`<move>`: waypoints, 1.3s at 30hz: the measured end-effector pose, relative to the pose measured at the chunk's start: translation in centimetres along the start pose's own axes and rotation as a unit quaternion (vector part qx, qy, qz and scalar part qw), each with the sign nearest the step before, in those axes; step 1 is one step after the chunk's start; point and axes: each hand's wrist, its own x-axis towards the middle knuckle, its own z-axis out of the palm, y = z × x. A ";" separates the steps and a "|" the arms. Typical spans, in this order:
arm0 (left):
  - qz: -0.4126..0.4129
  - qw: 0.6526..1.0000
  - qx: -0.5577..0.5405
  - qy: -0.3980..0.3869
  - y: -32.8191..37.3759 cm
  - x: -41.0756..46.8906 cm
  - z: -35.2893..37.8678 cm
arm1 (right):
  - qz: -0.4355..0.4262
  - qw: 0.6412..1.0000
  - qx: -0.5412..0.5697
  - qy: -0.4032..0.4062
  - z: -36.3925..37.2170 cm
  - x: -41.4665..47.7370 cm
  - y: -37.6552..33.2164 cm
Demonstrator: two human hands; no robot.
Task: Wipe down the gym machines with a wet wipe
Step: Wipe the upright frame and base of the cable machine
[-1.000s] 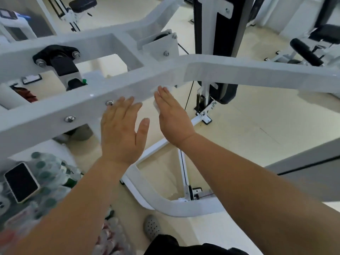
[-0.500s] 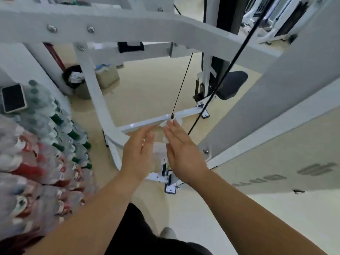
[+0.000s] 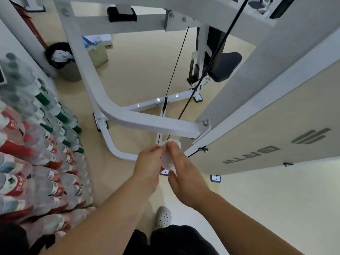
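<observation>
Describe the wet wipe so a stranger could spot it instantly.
Find the white machine's low curved bar. Below its near end, the left hand and right hand meet. The wet wipe is the small crumpled white wad pinched between them, unlike the rigid white steel.

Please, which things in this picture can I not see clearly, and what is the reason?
Head view:
1. Wet wipe: mostly covered by the left hand and right hand that pinch it; its folding is unclear.
2. Bottles: blurred, labels unreadable.
3. Dark device: cut off by the left edge.
4. Bin: partly behind the white frame bar; contents too small.
</observation>
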 end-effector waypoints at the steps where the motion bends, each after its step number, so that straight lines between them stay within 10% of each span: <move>1: -0.009 1.000 0.002 0.008 -0.6 0.7 -0.3 | -0.001 1.000 -0.007 0.011 0.6 0.0 0.4; 6: -0.012 0.996 0.083 0.024 -3.0 4.0 -1.2 | 0.103 0.983 0.023 0.147 2.1 0.4 3.3; 13: 0.030 0.991 0.126 -0.018 -6.5 6.6 -1.0 | 0.272 0.902 0.330 0.058 1.2 2.0 8.3; 19: 0.112 0.976 0.168 0.081 -11.4 10.6 0.1 | 0.231 0.941 0.221 0.107 2.9 3.2 13.3; 24: 0.295 0.892 0.268 0.212 -15.5 13.6 1.2 | 0.178 0.951 0.158 0.197 5.2 4.7 16.7; 31: 0.352 0.924 0.137 -0.057 -21.3 17.9 2.2 | 0.085 0.920 0.151 0.352 9.7 6.4 19.8; 39: 0.487 0.839 0.104 -0.220 -21.7 24.8 4.2 | -0.063 0.894 0.079 0.437 11.0 7.2 22.9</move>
